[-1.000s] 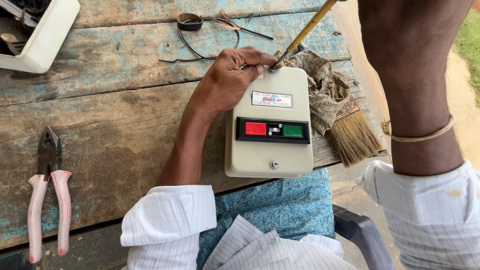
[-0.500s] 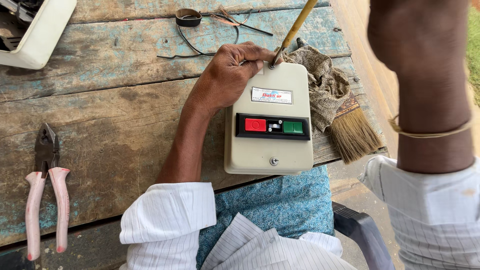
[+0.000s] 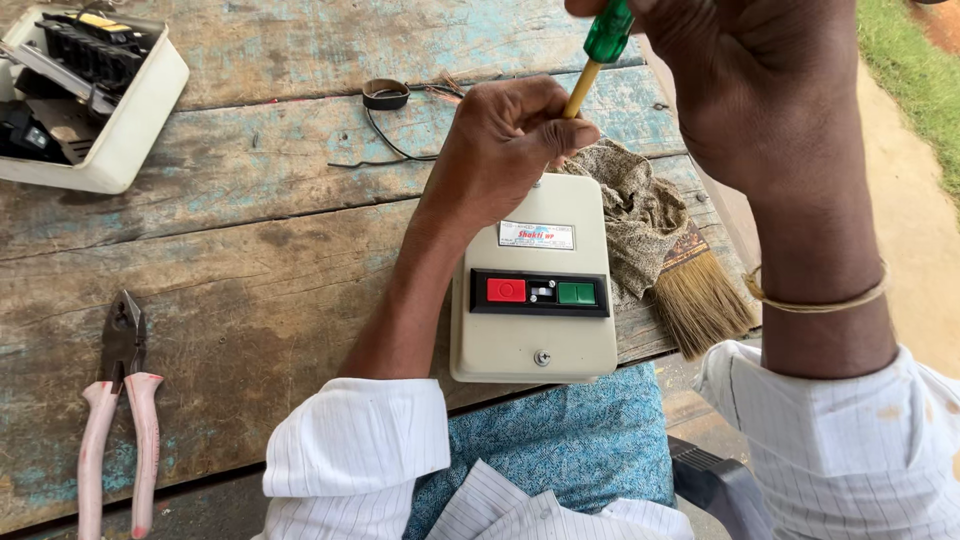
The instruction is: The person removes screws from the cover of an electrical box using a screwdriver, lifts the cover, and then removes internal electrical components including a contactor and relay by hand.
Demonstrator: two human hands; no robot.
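Observation:
A cream switch box (image 3: 535, 330) with a red and a green button lies at the near edge of the worn wooden table (image 3: 240, 260). My left hand (image 3: 505, 145) rests on the box's far end, its fingers pinched around the yellow shaft of a screwdriver (image 3: 597, 60). The tool stands nearly upright, its tip hidden behind those fingers at the box's top. My right hand (image 3: 750, 80) grips the green handle from above, close to the camera.
A patterned cloth (image 3: 640, 215) and a small brush (image 3: 700, 295) lie right of the box. Pink-handled pliers (image 3: 115, 400) sit at the near left. An open white box of electrical parts (image 3: 90, 95) is at the far left. A tape roll (image 3: 385, 93) with black wire lies behind.
The screwdriver has tipped from a slant to nearly upright. My left hand's fingers have shifted onto its shaft, and my right hand has moved left over the box.

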